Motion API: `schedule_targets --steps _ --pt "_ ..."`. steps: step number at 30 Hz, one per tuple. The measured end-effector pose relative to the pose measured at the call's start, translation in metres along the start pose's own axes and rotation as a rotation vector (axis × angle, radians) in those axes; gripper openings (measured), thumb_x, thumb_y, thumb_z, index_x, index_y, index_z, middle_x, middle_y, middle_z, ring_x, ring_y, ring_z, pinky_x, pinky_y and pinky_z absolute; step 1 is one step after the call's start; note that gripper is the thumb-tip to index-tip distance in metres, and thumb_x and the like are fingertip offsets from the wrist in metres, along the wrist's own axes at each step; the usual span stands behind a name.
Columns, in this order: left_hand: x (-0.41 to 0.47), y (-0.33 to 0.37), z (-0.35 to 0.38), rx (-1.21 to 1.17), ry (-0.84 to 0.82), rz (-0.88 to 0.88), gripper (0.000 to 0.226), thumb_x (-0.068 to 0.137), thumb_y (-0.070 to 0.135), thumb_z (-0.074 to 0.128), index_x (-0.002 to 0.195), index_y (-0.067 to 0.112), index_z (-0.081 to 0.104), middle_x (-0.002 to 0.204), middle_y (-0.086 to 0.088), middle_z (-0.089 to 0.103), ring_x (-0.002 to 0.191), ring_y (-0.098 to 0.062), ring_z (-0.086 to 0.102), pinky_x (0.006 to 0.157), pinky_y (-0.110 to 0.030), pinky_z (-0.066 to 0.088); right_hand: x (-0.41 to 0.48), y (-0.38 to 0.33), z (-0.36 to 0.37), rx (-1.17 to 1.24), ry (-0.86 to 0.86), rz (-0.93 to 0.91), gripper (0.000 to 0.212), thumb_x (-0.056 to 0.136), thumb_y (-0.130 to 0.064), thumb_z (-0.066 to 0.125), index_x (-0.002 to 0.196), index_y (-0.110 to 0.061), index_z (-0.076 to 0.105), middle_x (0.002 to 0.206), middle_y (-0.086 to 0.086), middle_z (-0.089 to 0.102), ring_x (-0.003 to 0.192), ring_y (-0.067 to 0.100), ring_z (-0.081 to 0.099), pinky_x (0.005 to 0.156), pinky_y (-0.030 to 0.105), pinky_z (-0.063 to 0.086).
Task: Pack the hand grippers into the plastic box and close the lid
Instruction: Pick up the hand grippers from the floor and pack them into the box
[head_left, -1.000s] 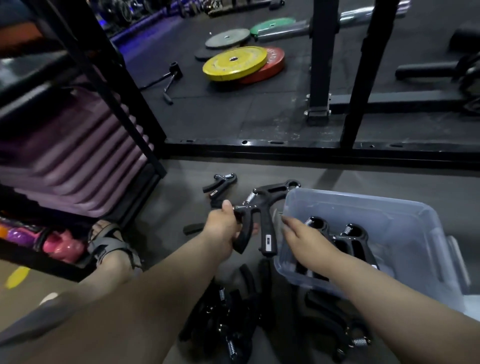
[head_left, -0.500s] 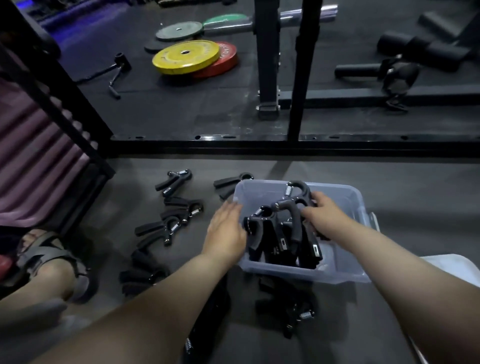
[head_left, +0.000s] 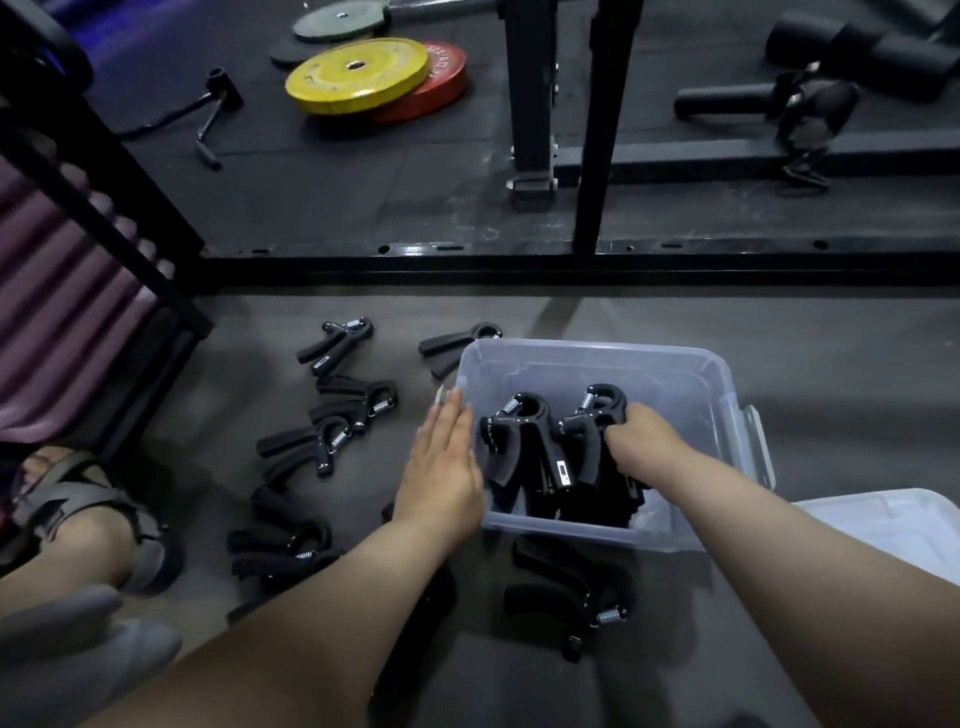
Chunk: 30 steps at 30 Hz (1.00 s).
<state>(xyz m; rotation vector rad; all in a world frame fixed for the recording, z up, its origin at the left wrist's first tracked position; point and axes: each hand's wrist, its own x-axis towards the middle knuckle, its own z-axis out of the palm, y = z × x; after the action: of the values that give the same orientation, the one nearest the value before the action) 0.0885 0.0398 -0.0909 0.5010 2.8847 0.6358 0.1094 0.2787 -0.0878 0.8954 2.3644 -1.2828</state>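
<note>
We see packing mid-step: right hand grip curled round black spring hand gripper inside clear plastic box on floor; left hand grip flat against box's left wall. We judge next: fetch loose grippers beside box.

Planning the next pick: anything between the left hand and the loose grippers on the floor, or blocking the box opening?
Nothing visible. Bare floor separates the left hand, open beside the plastic box, from the loose grippers. The lid lies off to the right; only the right hand, gripping packed grippers, occupies the opening.
</note>
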Motion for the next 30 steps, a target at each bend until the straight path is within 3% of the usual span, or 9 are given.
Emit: schedule_targets --steps 4,7,10,14,18,20,23,30 --pt "0.0 0.001 -0.001 -0.01 0.005 0.005 0.059 0.099 0.011 0.032 0.155 0.017 0.015 0.163 0.011 -0.008 0.149 -0.008 -0.008 0.122 -0.029 0.002 0.0 0.0 0.004 -0.016 0.003 -0.004 0.016 0.082 -0.009 0.046 0.067 -0.013 0.049 0.065 0.009 0.055 0.067 0.028 0.053 0.066 0.032 0.042" --pt "0.0 0.0 0.0 -0.012 0.007 0.011 0.059 0.099 0.011 0.032 0.155 0.016 0.015 0.163 0.01 -0.008 0.149 -0.009 -0.008 0.122 -0.03 0.002 0.004 0.004 0.002 0.042 0.025 0.015 0.008 0.078 -0.009 0.045 0.077 -0.01 0.053 0.072 0.012 0.057 0.069 0.029 0.054 0.061 0.031 0.041" --pt "0.0 0.0 0.0 -0.019 0.007 0.009 0.058 0.099 0.011 0.032 0.155 0.016 0.016 0.163 0.01 -0.007 0.149 -0.009 -0.009 0.122 -0.031 0.003 0.006 0.01 -0.006 0.043 0.069 0.045 0.016 0.078 -0.011 0.043 0.089 -0.009 0.055 0.077 0.011 0.056 0.066 0.027 0.051 0.055 0.028 0.039" --pt "-0.001 0.0 0.0 -0.029 0.009 0.003 0.058 0.099 0.011 0.032 0.155 0.017 0.016 0.162 0.011 -0.008 0.149 -0.008 -0.009 0.122 -0.031 0.003 0.009 0.019 -0.01 0.041 0.048 0.067 0.014 0.078 -0.004 0.042 0.087 -0.004 0.053 0.072 0.015 0.053 0.056 0.025 0.046 0.045 0.025 0.035" --pt "-0.001 0.0 0.001 -0.038 0.016 0.0 0.059 0.099 0.011 0.033 0.154 0.018 0.016 0.162 0.013 -0.007 0.148 -0.007 -0.008 0.122 -0.031 0.004 0.012 0.021 0.002 -0.017 0.049 0.049 0.018 0.083 -0.007 0.042 0.095 -0.003 0.055 0.088 0.017 0.057 0.068 0.028 0.05 0.059 0.03 0.04" --pt "-0.001 0.001 0.001 -0.04 0.016 -0.005 0.059 0.099 0.011 0.033 0.155 0.019 0.016 0.162 0.013 -0.008 0.148 -0.007 -0.009 0.122 -0.031 0.003 0.014 0.02 0.01 -0.169 0.069 0.072 0.025 0.091 -0.015 0.041 0.11 -0.004 0.054 0.116 0.021 0.053 0.093 0.035 0.054 0.078 0.035 0.046" --pt "-0.001 0.001 0.001 -0.034 0.018 -0.003 0.06 0.098 0.011 0.034 0.155 0.018 0.016 0.162 0.012 -0.007 0.148 -0.008 -0.008 0.122 -0.031 0.003 0.013 0.02 0.019 -0.351 0.064 0.149 0.047 0.1 -0.032 0.041 0.139 -0.005 0.039 0.143 0.028 0.03 0.128 0.044 0.037 0.105 0.044 0.036" --pt "0.0 0.0 0.002 -0.036 0.03 0.002 0.06 0.097 0.01 0.035 0.154 0.017 0.017 0.163 0.011 -0.005 0.149 -0.009 -0.006 0.122 -0.03 0.003 0.015 0.022 0.018 -0.347 0.167 0.023 0.032 0.1 -0.026 0.042 0.118 -0.003 0.056 0.128 0.027 0.044 0.121 0.042 0.041 0.098 0.043 0.04"
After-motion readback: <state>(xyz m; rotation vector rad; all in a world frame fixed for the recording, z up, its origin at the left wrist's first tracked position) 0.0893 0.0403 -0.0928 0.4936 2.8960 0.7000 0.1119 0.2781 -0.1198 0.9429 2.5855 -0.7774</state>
